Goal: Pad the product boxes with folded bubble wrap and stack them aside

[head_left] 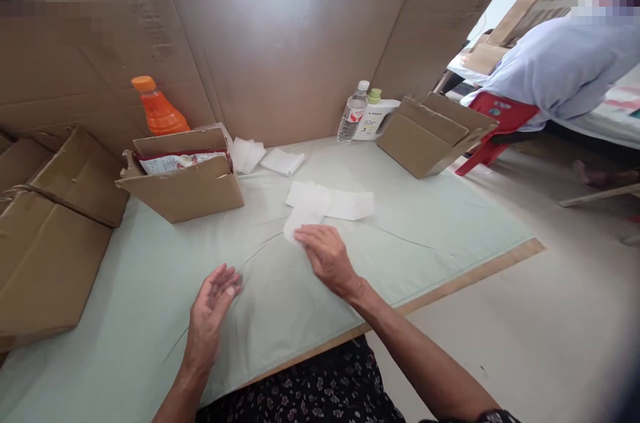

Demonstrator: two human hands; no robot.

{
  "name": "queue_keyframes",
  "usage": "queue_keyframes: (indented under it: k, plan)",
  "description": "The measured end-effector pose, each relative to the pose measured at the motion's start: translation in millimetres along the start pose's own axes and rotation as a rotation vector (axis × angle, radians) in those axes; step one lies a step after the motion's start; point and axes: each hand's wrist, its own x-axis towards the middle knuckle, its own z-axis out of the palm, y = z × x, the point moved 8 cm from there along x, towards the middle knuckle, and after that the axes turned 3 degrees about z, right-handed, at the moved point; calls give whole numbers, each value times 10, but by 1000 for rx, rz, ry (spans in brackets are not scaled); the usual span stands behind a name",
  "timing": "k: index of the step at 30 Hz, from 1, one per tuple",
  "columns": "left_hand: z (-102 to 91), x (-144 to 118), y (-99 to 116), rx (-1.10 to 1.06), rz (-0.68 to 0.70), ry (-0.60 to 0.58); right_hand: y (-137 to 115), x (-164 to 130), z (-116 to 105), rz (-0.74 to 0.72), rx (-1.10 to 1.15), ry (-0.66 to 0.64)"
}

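My right hand [327, 259] pinches the near end of a thin white tissue strip [306, 213] between fingers and thumb. That strip crosses another white tissue [350, 204] lying flat on the table. Palm turned inward, my left hand [213, 309] hovers over the near part of the table, fingers loosely curled and thumb apart, with nothing visible in it. A thin dark line [260, 248], perhaps a thread or wire, curves across the tablecloth and passes behind that hand. Farther back lie a folded white tissue [283, 161] and a crumpled one [247, 155].
A cardboard box [200, 196] with packets and an orange bottle [159, 109] stand back left, beside more boxes [60, 236]. A water bottle [353, 113], white jug [373, 121] and box [423, 136] stand back right. A cardboard screen [295, 56] rises behind; a person sits right.
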Motion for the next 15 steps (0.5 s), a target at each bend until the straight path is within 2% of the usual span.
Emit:
queue_keyframes:
  k: [3,5,6,7,9,11,13,15]
  plan:
    - [226,-84,-64,-246,-193,-116,-699,-325,117,-236,234,-171]
    - [307,-109,-75,-242,-215,-146,-894,-514,155,-261,354,-261]
    - [310,-109,-74,-214,-196,-137,-873,-559,136,-228,378,-267]
    - [295,-107,-74,-180,-170,-119,-773,-568,89,-175,360,-250]
    - [229,-105,-93,-112,-124,-75,-387,-502,-63,-49,168,-202]
    - [166,-112,-134,-58,-103,-63,143,-368,-274,62,-146,-173]
    - [127,-121,-179,-23,-94,-81,675,-206,-537,152,-273,-113]
    - [96,-125,-212,-24,-92,-87,1097,-60,-741,205,-330,-68]
